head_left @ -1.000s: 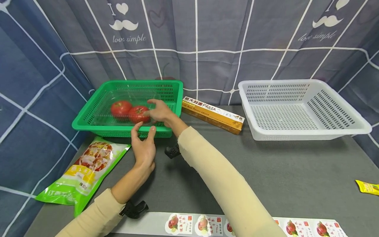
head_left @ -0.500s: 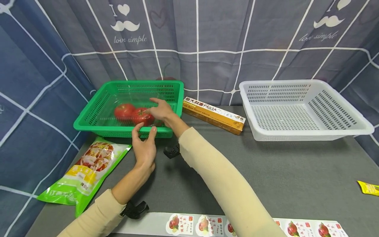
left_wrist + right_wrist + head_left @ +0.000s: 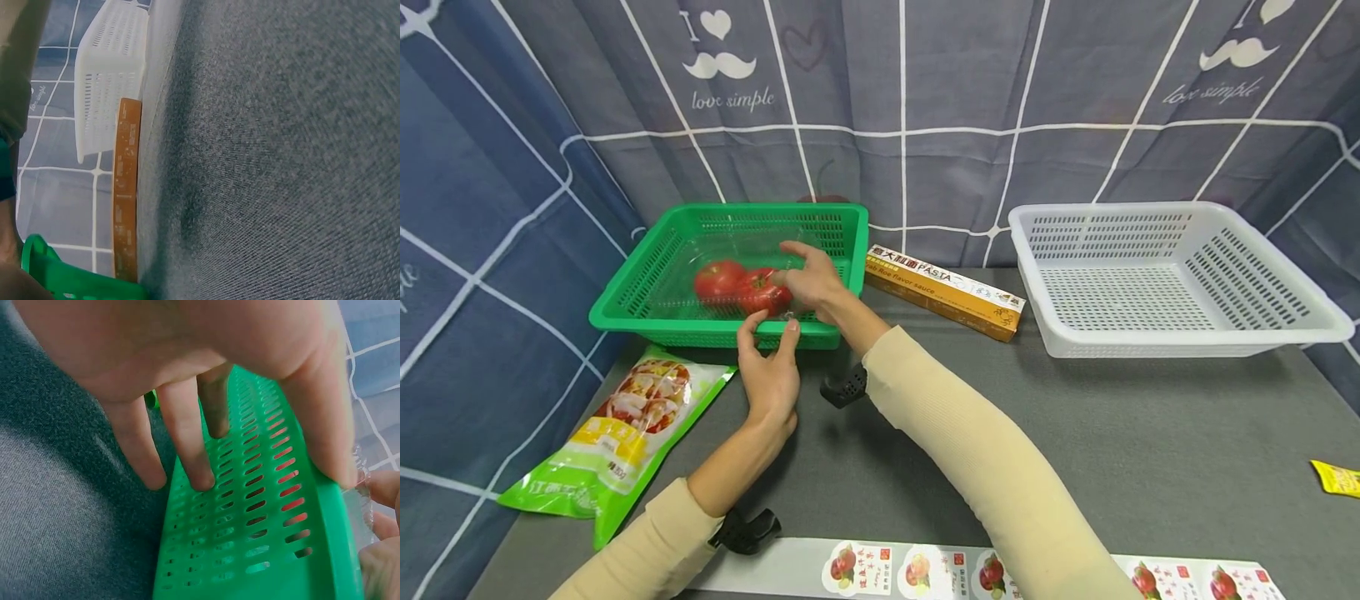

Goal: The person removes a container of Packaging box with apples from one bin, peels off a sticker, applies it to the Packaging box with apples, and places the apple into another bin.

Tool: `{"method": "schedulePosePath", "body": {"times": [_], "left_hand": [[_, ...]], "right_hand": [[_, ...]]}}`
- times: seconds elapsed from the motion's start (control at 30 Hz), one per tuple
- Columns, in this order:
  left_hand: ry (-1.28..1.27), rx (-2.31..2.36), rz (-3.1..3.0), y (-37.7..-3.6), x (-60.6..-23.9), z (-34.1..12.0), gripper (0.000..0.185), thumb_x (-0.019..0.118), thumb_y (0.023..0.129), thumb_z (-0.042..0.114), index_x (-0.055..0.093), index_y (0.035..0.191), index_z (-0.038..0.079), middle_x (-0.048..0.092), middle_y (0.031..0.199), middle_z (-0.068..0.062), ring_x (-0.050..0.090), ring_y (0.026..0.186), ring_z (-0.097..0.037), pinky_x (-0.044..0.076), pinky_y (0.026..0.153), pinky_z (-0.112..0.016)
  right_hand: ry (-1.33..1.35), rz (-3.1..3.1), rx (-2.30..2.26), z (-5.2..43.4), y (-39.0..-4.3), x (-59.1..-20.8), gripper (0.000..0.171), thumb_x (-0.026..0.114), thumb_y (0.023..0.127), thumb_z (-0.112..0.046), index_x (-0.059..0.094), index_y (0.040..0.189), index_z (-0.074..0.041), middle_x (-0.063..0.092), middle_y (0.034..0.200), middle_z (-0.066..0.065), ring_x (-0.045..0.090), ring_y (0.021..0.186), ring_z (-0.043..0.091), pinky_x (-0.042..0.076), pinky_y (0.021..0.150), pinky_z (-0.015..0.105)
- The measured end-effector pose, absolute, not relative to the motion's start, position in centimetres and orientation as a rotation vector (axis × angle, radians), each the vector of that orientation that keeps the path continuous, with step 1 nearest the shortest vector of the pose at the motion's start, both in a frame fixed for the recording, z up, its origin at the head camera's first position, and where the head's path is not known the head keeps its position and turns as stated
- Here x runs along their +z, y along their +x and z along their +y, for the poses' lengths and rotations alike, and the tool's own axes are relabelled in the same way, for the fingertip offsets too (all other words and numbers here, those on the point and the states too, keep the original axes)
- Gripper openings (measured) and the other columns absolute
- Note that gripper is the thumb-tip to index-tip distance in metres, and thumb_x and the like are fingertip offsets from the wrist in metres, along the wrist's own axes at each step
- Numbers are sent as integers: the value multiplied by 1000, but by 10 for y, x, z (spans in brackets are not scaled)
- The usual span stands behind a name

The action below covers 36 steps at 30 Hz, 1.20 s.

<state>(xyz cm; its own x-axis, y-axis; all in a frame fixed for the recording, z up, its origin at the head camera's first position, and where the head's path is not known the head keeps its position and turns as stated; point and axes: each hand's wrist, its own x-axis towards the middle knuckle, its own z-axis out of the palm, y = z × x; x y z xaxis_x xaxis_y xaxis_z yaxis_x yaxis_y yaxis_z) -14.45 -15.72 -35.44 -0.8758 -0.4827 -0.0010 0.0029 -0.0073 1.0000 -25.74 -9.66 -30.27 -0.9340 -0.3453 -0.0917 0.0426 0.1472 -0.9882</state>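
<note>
Two red tomatoes sit in a clear plastic container inside the green basket. My right hand grips the right end of this container, above the basket's front right corner. In the right wrist view its fingertips meet the crinkled clear edge. My left hand is at the basket's front. There its straight fingers touch the outer slotted wall, while one digit rests along the rim. The left wrist view holds only a corner of the green basket and the right sleeve.
An orange pasta box lies between the green basket and a white basket at the right. A green food bag is at the left. A sticker strip runs along the front; a small yellow packet lies far right.
The container with the tomatoes has shifted slightly right within the green basket, along with my right hand. My left hand stays at the basket's front rim.
</note>
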Motion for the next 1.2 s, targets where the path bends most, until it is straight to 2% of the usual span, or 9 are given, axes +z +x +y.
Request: {"method": "schedulePosePath", "body": {"times": [0.1,0.2,0.3,0.4,0.53,0.63,0.87,1.07,1.2], "left_hand": [[509,-1949,-1915,-145,-355,-157,49,59,100,31,38,142,17,21,151,-5,36,114,-24,36,90,-35],[505,-1941,-1907,-146,-354,-158,48,59,100,31,39,141,17,22,152,-5,35,117,-23,34,94,-35],[492,-1929,-1913,-146,-354,-157,48,58,101,32,38,142,18,22,154,-3,37,113,-21,35,91,-35],[504,-1916,-1923,-146,-354,-156,51,57,101,33,37,146,21,25,153,-2,40,98,-20,37,82,-34],[509,-1906,-1921,-145,-356,-156,54,58,100,34,35,148,20,29,151,-1,40,85,-18,36,74,-32],[502,-1890,-1929,-144,-357,-156,55,58,100,34,35,148,18,31,150,-3,37,78,-16,35,71,-32],[494,-1880,-1960,-145,-357,-156,55,58,100,34,36,148,19,36,140,-4,30,67,-12,31,65,-30],[506,-1886,-1978,-144,-356,-155,57,58,100,35,34,149,21,38,130,-4,29,62,-11,31,60,-29],[508,-1891,-1973,-144,-357,-156,57,58,100,35,34,150,20,34,140,-6,31,67,-13,32,65,-30]], "right_hand": [[-282,2087,-1939,-96,-254,-299,53,65,94,-5,53,143,-21,46,146,8,59,80,16,49,60,30],[-290,2071,-2005,-95,-252,-293,52,64,94,-1,55,142,-20,61,126,13,40,49,13,39,48,27],[-301,2119,-2040,-93,-250,-288,52,64,93,1,56,140,-20,66,104,14,30,41,11,34,45,26],[-287,2153,-2085,-89,-251,-286,52,64,93,2,56,140,-18,65,98,17,35,43,12,38,47,25],[-259,2102,-2175,-79,-254,-285,52,62,93,2,55,141,-16,58,120,17,55,64,13,50,58,28],[-254,2018,-2237,-69,-256,-282,53,62,93,3,53,142,-16,53,125,17,60,75,17,54,64,33],[-183,1862,-2373,-40,-254,-265,54,63,88,7,58,137,-16,55,95,13,58,73,19,58,66,39],[-167,1833,-2368,1,-246,-247,55,64,88,6,57,138,-17,56,105,16,53,68,21,57,62,35],[-165,1840,-2361,32,-234,-243,56,64,89,5,55,139,-18,51,111,17,58,72,23,57,63,36]]}}
